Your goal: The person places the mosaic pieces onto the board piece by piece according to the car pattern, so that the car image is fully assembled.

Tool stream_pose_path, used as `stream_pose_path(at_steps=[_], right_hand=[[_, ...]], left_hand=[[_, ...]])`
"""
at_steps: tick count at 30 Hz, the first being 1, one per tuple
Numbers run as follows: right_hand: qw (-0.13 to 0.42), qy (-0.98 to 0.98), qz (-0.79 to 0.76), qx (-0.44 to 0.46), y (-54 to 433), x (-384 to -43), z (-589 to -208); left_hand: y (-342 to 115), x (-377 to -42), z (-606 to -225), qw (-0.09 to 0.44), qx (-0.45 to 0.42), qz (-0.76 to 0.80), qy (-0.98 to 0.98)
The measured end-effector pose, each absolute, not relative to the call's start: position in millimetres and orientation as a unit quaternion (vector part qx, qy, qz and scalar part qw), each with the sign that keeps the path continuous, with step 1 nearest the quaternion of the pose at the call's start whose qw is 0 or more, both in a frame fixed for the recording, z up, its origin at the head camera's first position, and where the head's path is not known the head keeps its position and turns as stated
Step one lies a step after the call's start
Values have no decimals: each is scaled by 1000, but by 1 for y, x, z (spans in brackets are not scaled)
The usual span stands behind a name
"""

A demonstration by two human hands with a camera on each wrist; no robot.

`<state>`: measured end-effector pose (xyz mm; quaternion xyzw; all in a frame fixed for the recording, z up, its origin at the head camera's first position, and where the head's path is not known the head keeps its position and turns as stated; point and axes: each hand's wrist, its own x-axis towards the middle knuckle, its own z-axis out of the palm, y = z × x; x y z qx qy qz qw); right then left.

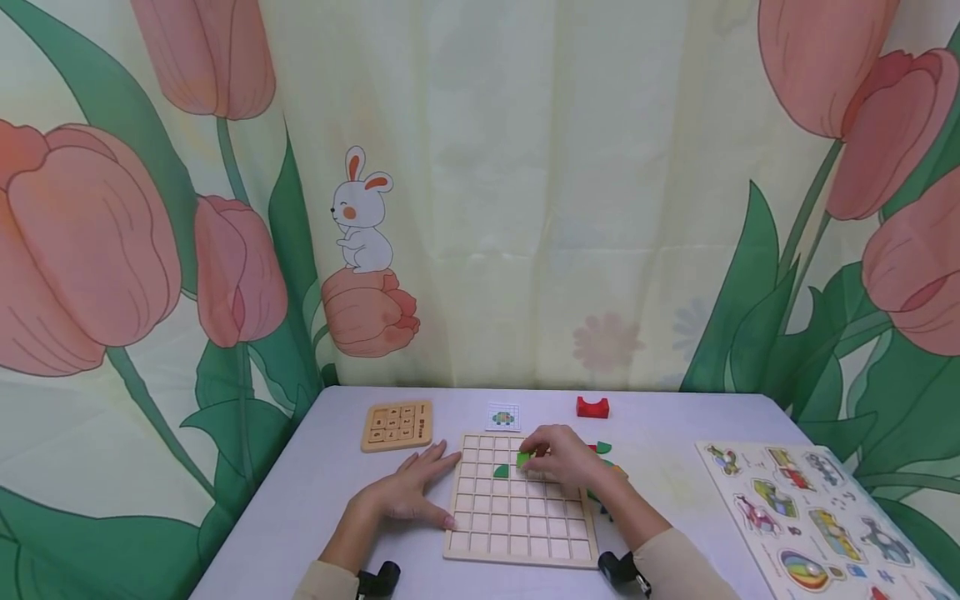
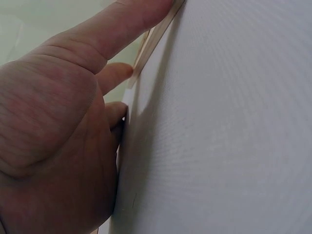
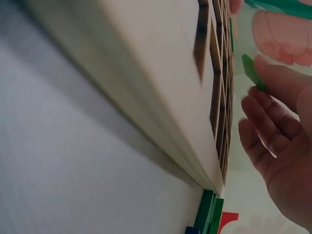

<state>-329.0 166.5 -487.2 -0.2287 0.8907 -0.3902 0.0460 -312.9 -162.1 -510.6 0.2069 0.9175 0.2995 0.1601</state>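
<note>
Right hand (image 1: 562,457) pinches light-green tile (image 1: 522,459) over far half of wooden grid board (image 1: 519,506); left hand (image 1: 408,493), fingers spread, touches board's left edge, probably steadying it; best lower tile level, without nudging dark-green quarter-circle (image 1: 502,472) on board.

Soft light evenly fills the head view. The left wrist view is dimmer, a shadow darkening the tabletop (image 2: 234,122) beside the left hand (image 2: 56,119). The right wrist view blurs the board's near frame (image 3: 156,109).
</note>
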Motion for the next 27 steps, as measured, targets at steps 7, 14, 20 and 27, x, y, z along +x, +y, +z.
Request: stream_pose_path(at_steps=[7, 14, 20, 27], right_hand=[[73, 893, -378, -232, 163, -332, -489], [87, 892, -378, -230, 162, -331, -491], [97, 899, -354, -238, 161, -330, -492], [106, 904, -340, -234, 156, -328, -489]], left_hand=[[-162, -314, -510, 160, 207, 296, 919], [-162, -313, -508, 161, 208, 296, 918], [-161, -312, -509, 157, 209, 297, 919], [-161, -312, -509, 159, 206, 299, 918]])
